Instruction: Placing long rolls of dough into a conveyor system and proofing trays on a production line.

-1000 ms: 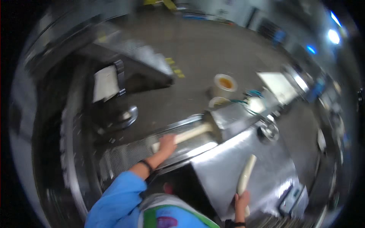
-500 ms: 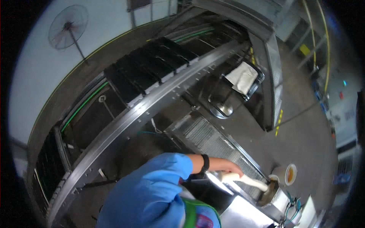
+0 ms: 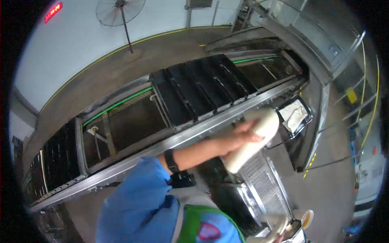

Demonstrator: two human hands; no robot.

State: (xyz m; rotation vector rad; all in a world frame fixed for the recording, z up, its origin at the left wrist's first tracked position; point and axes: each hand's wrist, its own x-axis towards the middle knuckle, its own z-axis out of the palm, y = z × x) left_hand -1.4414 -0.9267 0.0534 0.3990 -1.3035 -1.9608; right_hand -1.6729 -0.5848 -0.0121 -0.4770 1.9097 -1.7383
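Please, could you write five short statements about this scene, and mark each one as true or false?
1. The left hand holds a long, pale, smooth roll. True.
2. The left wrist is bare. False: a black wristband is around it.
3. Black, rectangular trays lie side by side on the long metal conveyor. True.
4. The round, wire-guarded standing fan is at the right edge of the picture. False: it is at the upper left.
5. The left sleeve is blue. True.
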